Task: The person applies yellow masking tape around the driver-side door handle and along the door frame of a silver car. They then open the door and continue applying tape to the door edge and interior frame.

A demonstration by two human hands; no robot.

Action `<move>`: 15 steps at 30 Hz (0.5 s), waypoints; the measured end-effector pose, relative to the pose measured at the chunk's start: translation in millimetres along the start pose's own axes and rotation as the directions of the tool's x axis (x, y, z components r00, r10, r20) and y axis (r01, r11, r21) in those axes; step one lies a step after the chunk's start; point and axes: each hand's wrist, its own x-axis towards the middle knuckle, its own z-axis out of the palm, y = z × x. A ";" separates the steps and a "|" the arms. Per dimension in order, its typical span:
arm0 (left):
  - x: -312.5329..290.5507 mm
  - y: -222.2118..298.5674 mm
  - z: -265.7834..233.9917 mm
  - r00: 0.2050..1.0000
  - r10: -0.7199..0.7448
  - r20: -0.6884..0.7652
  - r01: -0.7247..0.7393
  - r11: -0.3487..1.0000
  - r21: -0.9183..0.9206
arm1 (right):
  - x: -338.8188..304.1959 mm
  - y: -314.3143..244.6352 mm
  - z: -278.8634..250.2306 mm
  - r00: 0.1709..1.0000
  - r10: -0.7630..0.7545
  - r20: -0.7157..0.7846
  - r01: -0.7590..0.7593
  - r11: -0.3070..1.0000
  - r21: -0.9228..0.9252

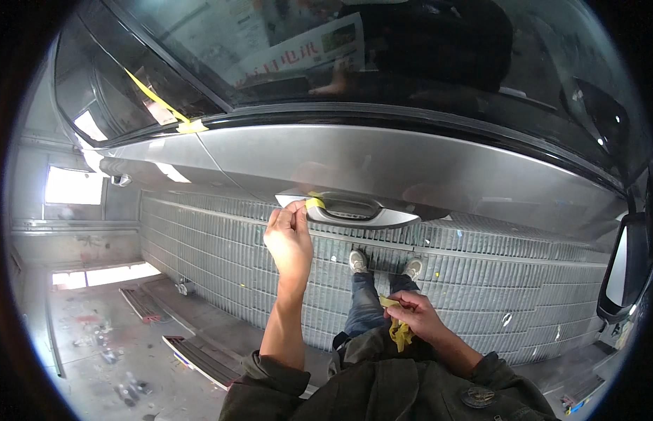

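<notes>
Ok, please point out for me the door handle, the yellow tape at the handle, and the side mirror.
door handle (354,212), head view, middle of the grey grip bar.
yellow tape (314,203), head view, the strip at the handle's left end, by the left hand's fingertips.
side mirror (623,270), head view, the dark housing at the right edge.

yellow masking tape strip (314,202) on silver door handle (354,210), crumpled yellow tape (399,331) lower down

Bright daylight, window glare left, heavy fisheye bend w/ dark rim.
</notes>
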 end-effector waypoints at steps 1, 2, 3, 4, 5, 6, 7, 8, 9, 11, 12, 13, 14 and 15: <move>-0.4 -0.9 -1.4 1.000 0.010 0.022 -0.011 1.000 0.009 | -0.5 -0.3 1.5 1.000 0.010 0.002 -0.010 1.000 0.001; -0.1 -1.4 -1.8 0.999 0.024 0.042 -0.024 1.000 0.015 | -0.2 -1.5 2.1 1.000 0.016 0.002 -0.016 1.000 0.001; 0.1 -1.1 -2.8 0.997 0.037 0.062 -0.038 0.999 0.021 | 0.2 -2.7 2.8 1.000 0.022 0.003 -0.022 1.000 0.001; -1.4 2.4 -3.3 0.998 0.041 0.048 -0.041 0.999 -0.009 | 0.5 -4.2 3.5 1.000 0.015 0.010 -0.015 1.000 0.003; -1.5 3.8 -5.9 1.000 0.011 0.029 -0.011 1.000 -0.007 | 0.2 -5.4 4.1 1.000 0.010 0.014 -0.010 1.000 0.006; -0.9 5.4 -8.6 1.000 -0.020 0.009 0.020 1.000 -0.005 | 0.3 -6.2 4.8 1.000 0.005 0.019 -0.005 1.000 0.009; 0.3 6.1 -10.5 0.999 -0.050 -0.010 0.050 0.999 -0.004 | 1.0 -5.9 5.5 1.000 -0.001 0.021 0.001 1.000 0.003; 1.5 4.4 -11.3 0.999 -0.042 0.029 0.041 0.999 0.031 | 0.9 -4.3 5.6 1.000 -0.004 0.023 0.004 1.000 -0.005; 2.0 5.0 -10.2 0.999 -0.021 0.039 0.019 0.999 0.047 | 0.8 -3.4 5.7 1.000 -0.008 0.025 0.008 1.000 -0.012; 3.5 6.4 -7.5 0.998 0.020 0.061 -0.025 0.997 0.078 | -1.4 -6.9 6.3 1.000 -0.018 0.018 0.018 0.999 -0.027; 4.2 6.4 -6.1 0.997 0.049 0.054 -0.055 0.993 0.107 | -2.3 -7.9 6.7 1.000 -0.023 0.015 0.023 0.999 -0.034; 5.0 6.1 -4.5 0.996 0.079 0.049 -0.085 0.987 0.137 | -2.6 -6.9 6.6 1.000 -0.021 0.011 0.021 1.000 -0.020; 5.0 4.9 -3.6 0.993 0.106 0.043 -0.112 0.979 0.169 | -3.2 -5.0 6.5 1.000 -0.017 0.011 0.017 1.000 -0.006; 5.4 2.1 -1.1 0.993 0.108 0.040 -0.114 0.973 0.198 | -3.8 -3.8 6.7 1.000 -0.013 0.011 0.013 1.000 0.008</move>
